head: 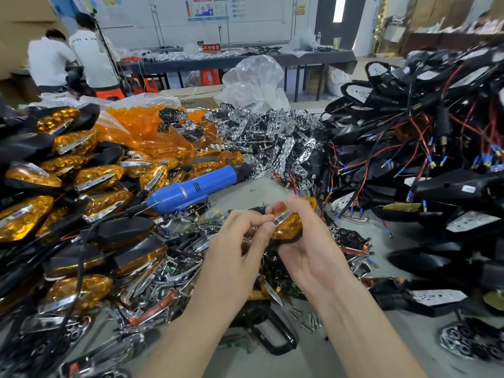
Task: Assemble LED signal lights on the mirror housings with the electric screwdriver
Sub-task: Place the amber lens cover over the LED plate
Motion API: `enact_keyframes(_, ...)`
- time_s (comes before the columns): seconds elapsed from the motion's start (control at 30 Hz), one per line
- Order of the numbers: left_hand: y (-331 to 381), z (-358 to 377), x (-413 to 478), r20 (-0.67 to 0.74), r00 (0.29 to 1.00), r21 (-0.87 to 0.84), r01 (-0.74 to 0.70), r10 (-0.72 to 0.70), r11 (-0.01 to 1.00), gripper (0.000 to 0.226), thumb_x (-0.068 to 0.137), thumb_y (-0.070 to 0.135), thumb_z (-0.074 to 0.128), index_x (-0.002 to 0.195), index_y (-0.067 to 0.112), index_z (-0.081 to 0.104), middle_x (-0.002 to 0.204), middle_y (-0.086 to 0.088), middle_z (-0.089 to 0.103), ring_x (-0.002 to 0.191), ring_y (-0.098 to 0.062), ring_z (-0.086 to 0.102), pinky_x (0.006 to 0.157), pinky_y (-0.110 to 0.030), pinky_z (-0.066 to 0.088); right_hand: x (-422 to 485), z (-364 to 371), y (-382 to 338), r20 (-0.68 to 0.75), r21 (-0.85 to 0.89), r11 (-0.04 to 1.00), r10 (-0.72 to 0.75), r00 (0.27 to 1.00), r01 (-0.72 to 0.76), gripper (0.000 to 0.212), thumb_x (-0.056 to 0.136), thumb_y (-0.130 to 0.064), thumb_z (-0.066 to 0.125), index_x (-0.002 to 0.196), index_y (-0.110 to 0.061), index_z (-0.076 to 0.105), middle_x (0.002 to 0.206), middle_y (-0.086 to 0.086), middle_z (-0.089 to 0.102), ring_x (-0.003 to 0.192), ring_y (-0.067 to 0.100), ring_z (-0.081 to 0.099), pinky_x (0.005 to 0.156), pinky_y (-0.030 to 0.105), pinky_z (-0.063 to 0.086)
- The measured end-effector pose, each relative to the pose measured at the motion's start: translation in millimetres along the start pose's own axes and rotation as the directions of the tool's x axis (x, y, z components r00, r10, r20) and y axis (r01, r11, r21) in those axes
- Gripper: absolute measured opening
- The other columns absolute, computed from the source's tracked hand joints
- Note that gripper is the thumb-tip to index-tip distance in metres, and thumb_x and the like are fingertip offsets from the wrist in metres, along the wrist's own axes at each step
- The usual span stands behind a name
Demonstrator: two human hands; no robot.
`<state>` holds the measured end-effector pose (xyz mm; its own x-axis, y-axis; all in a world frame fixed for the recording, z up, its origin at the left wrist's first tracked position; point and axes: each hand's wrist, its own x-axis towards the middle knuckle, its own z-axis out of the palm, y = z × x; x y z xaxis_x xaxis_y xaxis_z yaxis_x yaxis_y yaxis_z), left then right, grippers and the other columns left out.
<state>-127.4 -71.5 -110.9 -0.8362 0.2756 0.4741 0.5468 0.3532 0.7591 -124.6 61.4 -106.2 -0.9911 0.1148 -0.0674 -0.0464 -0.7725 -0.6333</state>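
Observation:
My right hand (pixel 305 241) grips a black mirror housing with an amber signal lens (pixel 289 227) and a chrome strip, held above the table centre. My left hand (pixel 240 236) pinches the chrome strip at the lens's left end with thumb and fingertips. The blue electric screwdriver (pixel 196 186) lies on the table just beyond and left of my hands, its bit pointing right and its black cable trailing left. Nobody holds it.
Finished amber-lens housings (pixel 54 192) are heaped on the left. Loose amber lenses (pixel 141 132) and chrome reflectors (pixel 272 132) lie at the back. Black wired housings (pixel 436 132) pile up on the right. Chrome strips and screws (pixel 308 320) litter the front. Two people stand far left.

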Motion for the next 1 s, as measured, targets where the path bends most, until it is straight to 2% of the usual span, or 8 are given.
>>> enact_keyframes(0.1, 7.2, 3.2, -5.3, 0.096, 0.992, 0.246, -0.098, 0.076, 0.964, 0.042, 0.096, 0.059, 0.045, 0.136, 0.046, 0.040, 0.126, 0.026, 0.047, 0.105, 0.001, 0.056, 0.077, -0.028, 0.053, -2.1, 2.6, -4.2, -0.033, 0.023, 1.000, -0.006, 0.999, 0.007, 0.019, 0.089, -0.033, 0.072, 0.079, -0.017, 0.075, 0.086, 0.006, 0.070, 0.080, 0.019, 0.069, 0.085, 0.038, 0.061)
enact_keyframes(0.2, 12.6, 2.9, -4.0, 0.051, 0.994, 0.340, -0.109, 0.098, 0.934, 0.053, 0.091, 0.061, 0.047, 0.139, 0.045, 0.032, 0.124, 0.023, 0.042, 0.100, -0.006, 0.056, 0.075, -0.033, 0.055, -5.3, 6.8, -11.0, 0.005, 0.109, 0.994, -0.002, 1.000, 0.001, 0.025, 0.100, -0.037, 0.059, 0.100, -0.014, 0.069, 0.085, 0.006, 0.069, 0.075, 0.018, 0.069, 0.074, 0.034, 0.061)
enact_keyframes(0.37, 5.2, -12.5, 0.1, -0.046, 0.996, 0.239, -0.057, 0.070, 0.969, 0.044, 0.096, 0.061, 0.041, 0.136, 0.042, 0.042, 0.105, 0.024, 0.046, 0.089, 0.004, 0.053, 0.071, -0.014, 0.043, -11.0, 11.5, -12.4, 0.132, -0.086, 0.996, 0.000, 0.991, 0.012, 0.030, 0.099, -0.034, 0.055, 0.119, -0.015, 0.067, 0.102, 0.008, 0.071, 0.093, 0.019, 0.067, 0.084, 0.034, 0.055)
enact_keyframes(0.47, 5.2, -15.5, -1.1, 0.012, 0.999, 0.178, -0.048, 0.046, 0.983, 0.038, 0.100, 0.060, 0.032, 0.133, 0.045, 0.044, 0.105, 0.021, 0.051, 0.094, 0.003, 0.055, 0.076, -0.026, 0.047, -10.6, 13.9, -10.6, 0.124, -0.185, 0.980, -0.044, 0.991, 0.067, 0.042, 0.083, -0.040, 0.068, 0.117, -0.016, 0.068, 0.107, 0.006, 0.073, 0.099, 0.018, 0.068, 0.079, 0.027, 0.058)
enact_keyframes(0.57, 8.2, -12.8, -0.8, 0.073, 0.997, 0.157, -0.041, 0.030, 0.987, 0.043, 0.100, 0.060, 0.029, 0.134, 0.040, 0.047, 0.104, 0.017, 0.054, 0.099, -0.002, 0.057, 0.080, -0.035, 0.049, -10.0, 14.4, -8.9, 0.141, -0.249, 0.960, -0.094, 0.986, 0.127, 0.024, 0.082, -0.046, 0.072, 0.096, -0.028, 0.080, 0.106, -0.001, 0.076, 0.095, 0.013, 0.068, 0.083, 0.025, 0.055)
enact_keyframes(0.7, 13.9, -10.7, -1.6, 0.128, 0.991, 0.162, -0.047, 0.026, 0.986, 0.039, 0.102, 0.056, 0.032, 0.132, 0.039, 0.050, 0.103, 0.021, 0.053, 0.101, 0.000, 0.054, 0.082, -0.029, 0.043, -6.5, 9.8, -5.5, -0.002, -0.278, 0.944, -0.185, 0.983, 0.177, 0.025, 0.089, -0.043, 0.068, 0.099, -0.020, 0.072, 0.099, 0.005, 0.076, 0.089, 0.021, 0.070, 0.089, 0.045, 0.056)
enact_keyframes(0.83, 29.1, -19.3, -8.2, 0.070, 0.983, 0.244, -0.182, 0.169, 0.953, 0.017, 0.102, 0.045, 0.045, 0.107, 0.033, 0.055, 0.102, 0.021, 0.050, 0.103, -0.005, 0.053, 0.089, -0.029, 0.043, -3.1, 1.1, -21.7, -0.197, -0.160, 0.960, -0.259, 0.946, 0.229, 0.027, 0.098, -0.033, 0.064, 0.100, -0.007, 0.059, 0.083, 0.010, 0.064, 0.068, 0.019, 0.069, 0.062, 0.032, 0.060)
enact_keyframes(1.0, 39.6, -6.4, -30.8, 0.492, 0.802, 0.318, -0.528, 0.339, 0.787, 0.025, 0.095, 0.053, 0.052, 0.094, 0.032, 0.066, 0.092, 0.016, 0.058, 0.090, -0.006, 0.054, 0.087, -0.027, 0.038, -2.5, -9.3, -43.6, -0.273, -0.020, 0.957, -0.282, 0.920, 0.288, 0.020, 0.102, -0.031, 0.059, 0.104, -0.012, 0.056, 0.082, 0.002, 0.067, 0.065, 0.012, 0.067, 0.051, 0.024, 0.052)
